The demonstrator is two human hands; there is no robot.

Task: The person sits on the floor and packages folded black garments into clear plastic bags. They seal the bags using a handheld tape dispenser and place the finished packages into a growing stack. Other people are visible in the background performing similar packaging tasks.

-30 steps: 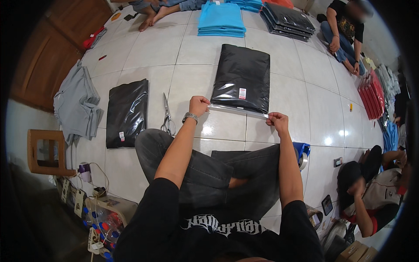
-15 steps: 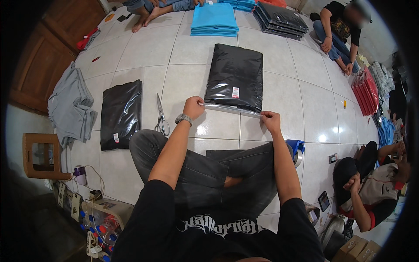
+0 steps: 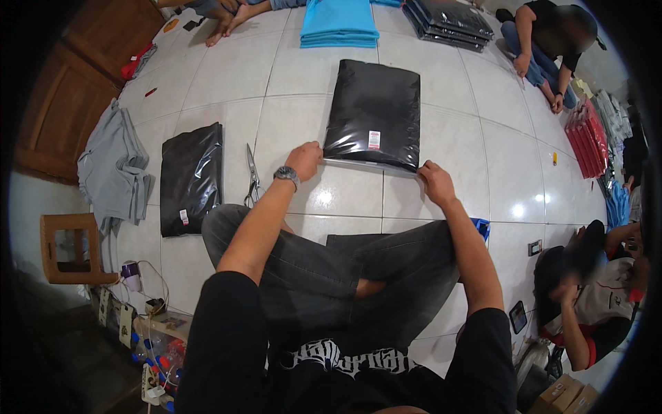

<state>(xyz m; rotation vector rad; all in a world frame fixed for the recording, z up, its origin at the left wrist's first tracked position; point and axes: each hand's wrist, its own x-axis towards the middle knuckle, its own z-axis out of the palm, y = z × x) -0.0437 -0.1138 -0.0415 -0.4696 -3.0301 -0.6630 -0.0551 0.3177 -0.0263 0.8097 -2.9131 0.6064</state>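
Note:
A folded black garment in a clear plastic bag (image 3: 374, 103) lies on the floor in front of me, with a small white and red label near its lower edge. At that bag's near left corner, my left hand (image 3: 304, 161) has its fingers closed on the plastic edge. My right hand (image 3: 436, 183) pinches the near right corner. Between them a narrow pale strip of the bag's flap runs along the near edge. A second bagged black garment (image 3: 192, 179) lies to the left. Scissors (image 3: 252, 172) rest between the two packages, partly hidden behind my knee.
Stacks of blue packages (image 3: 338, 27) and black packages (image 3: 447, 24) stand at the far side. Grey cloth (image 3: 114, 162) and a brown stool (image 3: 77, 277) are on the left. Red packages (image 3: 587, 141) lie right. A blue object (image 3: 481, 228) sits by my right knee. Other people sit around.
Both hands have shifted slightly along the near edge, the right one outward and upward. The flap strip looks narrower, tucked closer to the package. The view has moved a little.

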